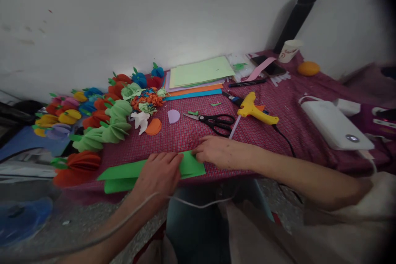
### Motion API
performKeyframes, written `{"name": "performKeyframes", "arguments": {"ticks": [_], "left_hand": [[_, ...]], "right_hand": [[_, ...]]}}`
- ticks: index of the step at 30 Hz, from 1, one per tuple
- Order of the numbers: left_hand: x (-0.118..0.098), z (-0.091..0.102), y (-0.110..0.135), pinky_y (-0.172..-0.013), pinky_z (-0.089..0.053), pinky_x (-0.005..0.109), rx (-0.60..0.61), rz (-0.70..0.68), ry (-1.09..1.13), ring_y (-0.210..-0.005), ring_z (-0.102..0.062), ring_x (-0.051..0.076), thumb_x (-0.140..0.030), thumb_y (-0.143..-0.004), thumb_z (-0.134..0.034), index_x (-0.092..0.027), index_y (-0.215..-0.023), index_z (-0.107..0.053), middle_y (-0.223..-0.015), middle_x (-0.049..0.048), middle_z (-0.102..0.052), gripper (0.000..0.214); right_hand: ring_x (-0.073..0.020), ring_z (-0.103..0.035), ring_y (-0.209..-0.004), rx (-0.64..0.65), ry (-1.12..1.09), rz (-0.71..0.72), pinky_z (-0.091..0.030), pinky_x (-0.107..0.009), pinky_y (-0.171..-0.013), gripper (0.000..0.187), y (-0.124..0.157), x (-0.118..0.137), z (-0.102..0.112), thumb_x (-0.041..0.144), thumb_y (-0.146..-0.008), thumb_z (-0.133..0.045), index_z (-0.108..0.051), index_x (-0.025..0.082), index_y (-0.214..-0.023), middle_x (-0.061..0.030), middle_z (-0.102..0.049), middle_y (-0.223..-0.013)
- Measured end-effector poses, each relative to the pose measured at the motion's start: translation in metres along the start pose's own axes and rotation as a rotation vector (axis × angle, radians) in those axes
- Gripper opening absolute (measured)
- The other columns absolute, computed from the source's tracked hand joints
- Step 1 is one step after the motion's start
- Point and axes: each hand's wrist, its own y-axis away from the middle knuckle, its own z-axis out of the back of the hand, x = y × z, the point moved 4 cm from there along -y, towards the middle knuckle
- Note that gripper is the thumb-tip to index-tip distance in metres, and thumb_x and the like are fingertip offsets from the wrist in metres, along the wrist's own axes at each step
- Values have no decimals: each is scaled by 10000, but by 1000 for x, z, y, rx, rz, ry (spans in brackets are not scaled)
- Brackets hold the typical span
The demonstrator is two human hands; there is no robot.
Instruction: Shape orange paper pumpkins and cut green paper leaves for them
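A strip of folded green paper (123,172) lies along the table's front edge, its left end standing slightly apart in layers. My left hand (161,173) is closed over the middle of it, fingers together and pressing down; the thumb is hidden. At the paper's right end, my right hand (216,152) grips the upper edge with bent fingers. Just beyond my hands lie black-handled scissors (213,120), a purple paper half-disc (173,116) and an orange paper disc (154,126). A yellow glue gun (255,109) with a glue stick in it rests to the right.
Several paper pumpkins (116,130) crowd the left side beside paper scraps (148,101). Coloured sheets (201,72) are stacked at the back. Rightward are a marker (246,83), a phone (267,66), a paper cup (290,50), an orange (308,68) and a white power bank (335,126).
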Motion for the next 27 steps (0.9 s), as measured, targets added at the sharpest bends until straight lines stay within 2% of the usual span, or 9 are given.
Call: {"name": "performKeyframes", "arguments": {"ticks": [3, 8, 10, 13, 15, 21, 25, 27], "left_hand": [[6, -12, -10, -685, -429, 326, 150, 15, 24, -800, -588, 200, -95, -783, -413, -184, -1017, -577, -899, 68, -642, 299], [1, -19, -13, -694, -442, 275, 243, -4, 93, -781, -593, 162, -21, -784, -347, -167, -1028, -566, -869, 60, -621, 359], [0, -16, -17, -689, -441, 293, 234, 14, 73, -771, -590, 173, -74, -808, -361, -175, -953, -587, -845, 57, -612, 287], [6, -11, -27, -712, -429, 337, 152, 106, 28, -852, -572, 214, -228, -796, -469, -181, -904, -576, -930, 78, -596, 159], [11, -10, -33, -723, -419, 346, 147, 153, 41, -888, -561, 227, -302, -756, -526, -185, -957, -547, -981, 82, -587, 233], [20, -16, -46, -628, -375, 281, 346, 190, 213, -776, -587, 204, -336, -687, -572, -203, -882, -557, -833, 26, -637, 236], [25, -23, -50, -570, -345, 240, 432, 218, 361, -667, -563, 160, -301, -680, -555, -190, -783, -600, -710, -6, -617, 158], [31, -26, -49, -537, -330, 223, 449, 256, 474, -616, -531, 137, -308, -674, -556, -176, -711, -599, -644, -22, -580, 144]], "right_hand": [[-168, -567, -842, -20, 105, 47, -376, -334, -801, 207, 0, -1, 4, 17, -766, -417, -579, 131, -828, -70, -630, -874], [-162, -584, -763, -20, 166, 26, -412, -271, -672, 223, -2, -6, 13, 10, -739, -439, -577, 128, -867, -68, -632, -845], [-164, -588, -763, -21, 172, 23, -414, -266, -658, 232, -3, -8, 14, 6, -730, -444, -576, 131, -875, -65, -634, -843], [-170, -591, -759, -47, 194, 11, -420, -273, -654, 235, -2, -7, 15, 17, -740, -445, -568, 128, -905, -74, -637, -851], [-172, -592, -760, -55, 196, -10, -428, -278, -660, 234, 0, -5, 16, 29, -753, -443, -564, 126, -929, -84, -639, -866], [-181, -583, -854, -66, 144, -54, -435, -287, -725, 277, 7, 0, 20, 7, -742, -439, -563, 115, -965, -97, -633, -927], [-172, -581, -798, -77, 77, -60, -428, -273, -689, 270, 9, -2, 21, 22, -713, -480, -568, 136, -941, -73, -633, -884], [-164, -573, -781, -139, 5, -66, -420, -269, -683, 229, 10, -5, 26, 52, -731, -484, -571, 147, -921, -59, -629, -864]]}}
